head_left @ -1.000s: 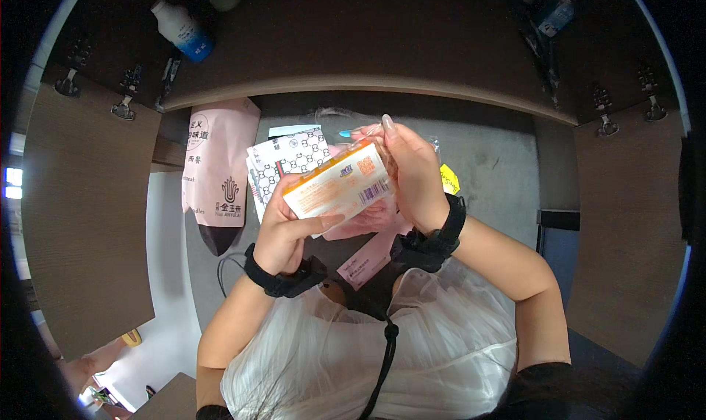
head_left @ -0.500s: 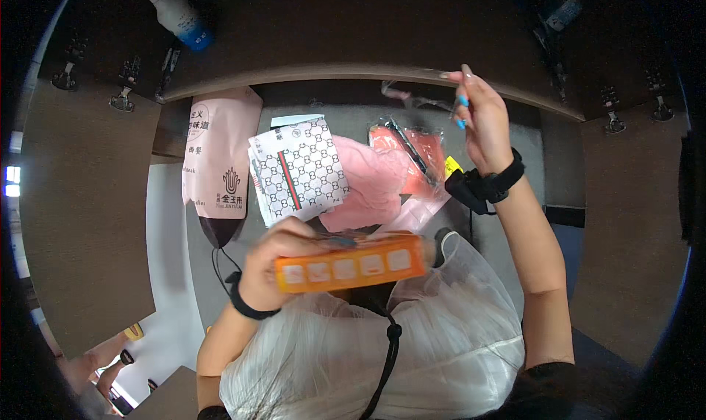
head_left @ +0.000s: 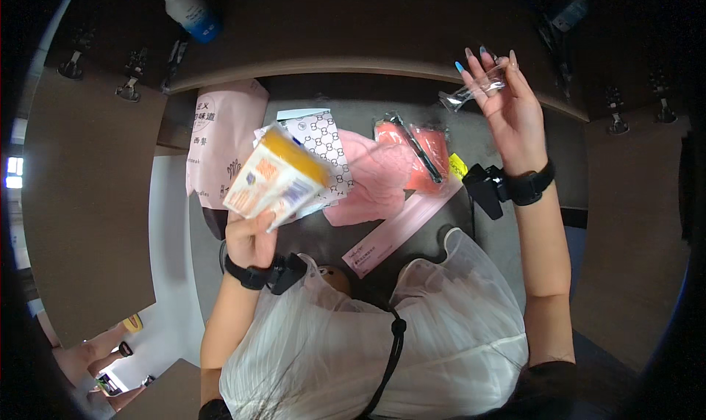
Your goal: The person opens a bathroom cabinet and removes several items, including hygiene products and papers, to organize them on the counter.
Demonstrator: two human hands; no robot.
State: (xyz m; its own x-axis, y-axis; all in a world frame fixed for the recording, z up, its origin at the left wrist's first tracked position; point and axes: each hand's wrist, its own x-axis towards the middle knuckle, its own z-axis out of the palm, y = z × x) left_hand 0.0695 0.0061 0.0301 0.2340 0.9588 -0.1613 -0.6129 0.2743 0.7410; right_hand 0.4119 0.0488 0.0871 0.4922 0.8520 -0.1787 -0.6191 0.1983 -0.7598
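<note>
My left hand (head_left: 251,242) grips the lower edge of a small box (head_left: 269,179), white on its broad face with orange and blue print and yellow along its top side. It is raised and tilted over a white patterned paper bag (head_left: 325,137), partly covering it. Up at the right, my right hand (head_left: 507,104) has a strip of clear plastic film (head_left: 471,91) between its raised fingers and thumb. Below the two hands lie a crumpled pink cloth (head_left: 368,174) and a long pale pink packet (head_left: 404,232).
A pink paper bag (head_left: 213,141) stands at the left. Clear-wrapped coral items (head_left: 434,152) with a black pen (head_left: 418,149) on top lie right of the cloth, beside a yellow label (head_left: 457,166). A dark shelf edge (head_left: 353,73) crosses the back; a white-and-blue bottle (head_left: 190,12) stands behind it.
The box has moved up and left in my left hand and turned, so its white face shows instead of its orange side. My right hand has shifted right and upward with the film.
</note>
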